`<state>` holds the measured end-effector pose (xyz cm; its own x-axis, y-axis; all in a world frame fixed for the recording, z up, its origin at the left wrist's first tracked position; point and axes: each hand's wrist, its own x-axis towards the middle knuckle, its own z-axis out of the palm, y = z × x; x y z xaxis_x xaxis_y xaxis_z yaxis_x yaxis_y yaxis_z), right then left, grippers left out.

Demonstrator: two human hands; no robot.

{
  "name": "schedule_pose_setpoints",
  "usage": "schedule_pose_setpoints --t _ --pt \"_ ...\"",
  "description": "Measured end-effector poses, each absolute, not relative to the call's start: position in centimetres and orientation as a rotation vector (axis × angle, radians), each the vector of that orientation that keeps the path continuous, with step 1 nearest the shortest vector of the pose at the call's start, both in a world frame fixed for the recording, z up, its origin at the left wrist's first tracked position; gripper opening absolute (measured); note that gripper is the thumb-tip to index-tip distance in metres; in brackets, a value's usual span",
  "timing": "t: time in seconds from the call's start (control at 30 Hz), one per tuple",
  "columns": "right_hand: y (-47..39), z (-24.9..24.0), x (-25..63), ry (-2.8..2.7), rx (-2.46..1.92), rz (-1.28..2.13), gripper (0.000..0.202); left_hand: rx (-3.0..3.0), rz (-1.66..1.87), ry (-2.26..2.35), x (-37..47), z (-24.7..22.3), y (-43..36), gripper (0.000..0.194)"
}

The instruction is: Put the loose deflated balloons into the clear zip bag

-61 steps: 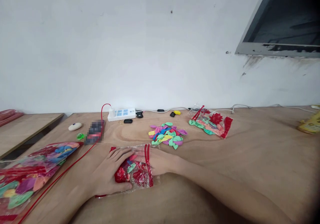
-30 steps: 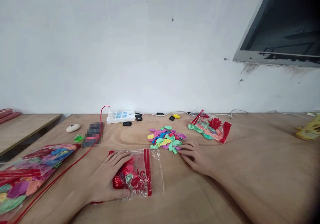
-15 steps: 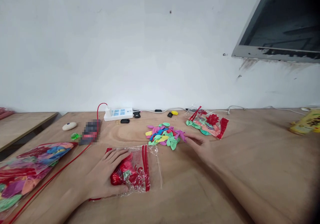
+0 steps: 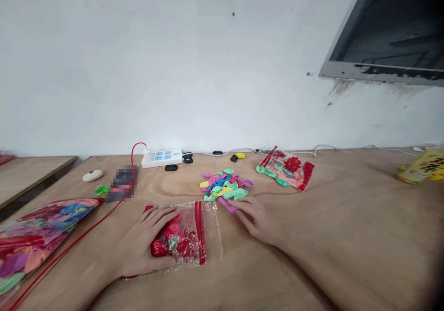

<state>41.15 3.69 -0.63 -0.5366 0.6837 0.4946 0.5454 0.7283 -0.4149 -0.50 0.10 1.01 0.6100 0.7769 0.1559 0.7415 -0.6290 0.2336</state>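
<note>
My left hand [image 4: 147, 244] lies over the left part of a clear plastic bag [image 4: 211, 232] with red stripes and red balloons in it. Its fingers are stretched across the top and the thumb is spread along the near side. A purple balloon [image 4: 227, 205] is pinched in the fingers of my right hand [image 4: 255, 219], just in front of a pile of balloons [image 4: 225, 183] in green, purple, blue, yellow and red. Behind my right hand, a second clear bag [image 4: 287, 167] with a red print holds green and orange balloons.
A large bag of balloons [image 4: 38, 237] lies at the left, beside a red cable [image 4: 79, 238]. Farther back are a white power strip [image 4: 162, 158], a white oval object [image 4: 92, 176], a blurred-out dark device [image 4: 121, 183] and small black items. A yellow package [image 4: 418, 166] stands far right.
My right hand has moved left and nearer to me, drawing a purple balloon from the pile's right side to its front. My left hand stays on the bag. The view has shifted slightly.
</note>
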Motion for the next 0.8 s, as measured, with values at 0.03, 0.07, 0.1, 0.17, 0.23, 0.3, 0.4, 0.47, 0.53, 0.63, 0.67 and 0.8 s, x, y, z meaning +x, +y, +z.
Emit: schedule_pose_setpoints --t 0.03,0.07,0.1,0.17,0.23,0.3,0.4,0.47,0.53,0.63,0.67,0.8 --pt "3.6 -0.5 40.9 -2.312 -0.935 0.252 0.045 2.683 0.358 1.28 -0.5 1.1 0.1 0.102" --pt "3.6 -0.5 40.6 -2.335 -0.953 0.232 0.045 2.68 0.349 1.287 -0.4 1.2 0.1 0.102" --pt "3.6 -0.4 40.5 -2.354 -0.975 0.215 0.043 2.677 0.336 1.292 -0.4 1.3 0.0 0.102" --pt "3.8 -0.4 40.2 -2.393 -1.03 0.188 0.041 2.673 0.319 1.298 -0.3 1.4 0.0 0.102" --pt "4.0 -0.6 40.2 -2.434 -1.087 0.159 0.043 2.672 0.31 1.291 -0.3 1.4 0.0 0.101" --pt "4.2 -0.8 40.3 -2.461 -1.158 0.132 0.046 2.675 0.308 1.283 -0.3 1.5 0.0 0.1" --pt "4.6 -1.2 40.7 -2.451 -1.286 0.108 0.049 2.682 0.321 1.281 -0.3 1.5 0.0 0.1" --pt "5.0 -1.5 41.1 -2.414 -1.384 0.091 0.052 2.684 0.339 1.284 -0.2 1.6 0.0 0.101" --pt "5.3 -1.7 41.5 -2.372 -1.483 0.068 0.054 2.683 0.34 1.286 -0.2 1.7 0.0 0.1" --pt "5.8 -1.8 42.2 -2.31 -1.606 0.033 0.056 2.682 0.316 1.294 0.0 1.9 -0.1 0.101" --pt "6.0 -1.8 42.4 -2.287 -1.645 0.025 0.056 2.679 0.311 1.3 0.0 1.9 -0.2 0.101" --pt "5.9 -1.4 42.6 -2.243 -1.708 0.007 0.057 2.687 0.301 1.31 0.2 2.2 -0.1 0.102"
